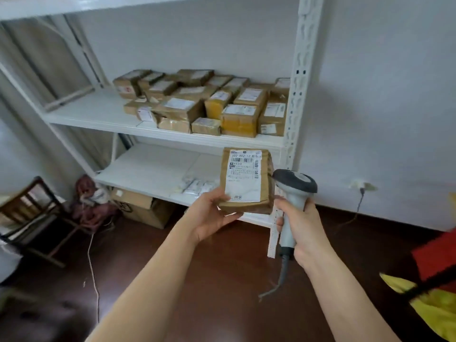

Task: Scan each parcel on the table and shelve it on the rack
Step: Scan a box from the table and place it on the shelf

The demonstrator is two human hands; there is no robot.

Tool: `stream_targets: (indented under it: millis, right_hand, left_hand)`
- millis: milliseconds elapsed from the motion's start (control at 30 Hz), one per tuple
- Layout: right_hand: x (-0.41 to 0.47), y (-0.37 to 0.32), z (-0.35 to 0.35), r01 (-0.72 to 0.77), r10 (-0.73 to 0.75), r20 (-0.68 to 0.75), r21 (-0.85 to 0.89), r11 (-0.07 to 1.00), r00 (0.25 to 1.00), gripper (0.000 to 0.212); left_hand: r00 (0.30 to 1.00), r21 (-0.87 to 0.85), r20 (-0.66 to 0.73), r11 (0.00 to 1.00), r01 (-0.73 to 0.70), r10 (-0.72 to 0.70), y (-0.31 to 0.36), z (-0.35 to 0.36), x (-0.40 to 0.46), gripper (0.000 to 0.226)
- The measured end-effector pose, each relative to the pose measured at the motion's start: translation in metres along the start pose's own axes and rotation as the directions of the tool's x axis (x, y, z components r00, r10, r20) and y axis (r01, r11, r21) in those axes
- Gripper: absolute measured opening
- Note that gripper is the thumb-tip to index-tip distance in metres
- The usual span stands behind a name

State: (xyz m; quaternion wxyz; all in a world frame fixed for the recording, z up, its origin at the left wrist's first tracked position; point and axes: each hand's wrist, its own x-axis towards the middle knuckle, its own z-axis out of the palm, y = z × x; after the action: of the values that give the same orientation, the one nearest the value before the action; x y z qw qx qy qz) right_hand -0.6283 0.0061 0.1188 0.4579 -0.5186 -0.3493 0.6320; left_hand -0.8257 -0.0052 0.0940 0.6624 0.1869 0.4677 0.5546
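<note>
My left hand holds a small brown cardboard parcel by its lower left corner, upright, with its white shipping label facing me. My right hand grips the handle of a grey barcode scanner, whose head sits just right of the parcel. Both are in front of the white metal rack. Its middle shelf carries several brown and yellow taped parcels packed toward the right. The lower shelf bears a few pale flat packets.
A cardboard box and a pink bag lie on the dark floor under the rack. A wooden chair stands at the left. A white cable runs across the floor. Red and yellow cloth shows at the right edge.
</note>
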Motion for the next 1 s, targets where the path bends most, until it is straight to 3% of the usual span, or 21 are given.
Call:
stream_targets:
  millis: [233,400,533,733,900,1000]
  right_hand:
    - [0.056,0.015,0.136,-0.012,0.035,0.198,-0.116,0.993,0.980,0.032]
    - [0.121,0.025,0.245,-0.038,0.088,0.321,-0.158,0.987,0.943,0.036]
    - [0.173,0.016,0.328,-0.043,0.113,0.370,-0.192,0.980,0.922,0.037]
    - [0.221,0.009,0.443,-0.009,0.104,0.426,-0.220,0.976,0.899,0.038]
    - [0.254,0.024,0.533,0.027,0.104,0.456,-0.273,0.962,0.884,0.038]
    - [0.278,0.031,0.586,0.067,0.060,0.426,-0.276,0.959,0.903,0.030]
  left_hand:
    - [0.945,-0.186,-0.318,0.972,-0.146,0.081,0.065,-0.107,0.025,0.027]
    - [0.858,-0.256,-0.509,0.942,-0.219,0.061,0.136,-0.191,0.074,0.038]
    - [0.763,-0.340,-0.645,0.885,-0.319,0.027,0.206,-0.242,0.112,0.028]
    - [0.688,-0.390,-0.723,0.783,-0.484,0.066,0.281,-0.316,0.143,0.044]
    - [0.663,-0.367,-0.742,0.769,-0.523,0.097,0.342,-0.392,0.187,0.040]
    - [0.684,-0.344,-0.721,0.800,-0.492,0.111,0.385,-0.435,0.224,0.023]
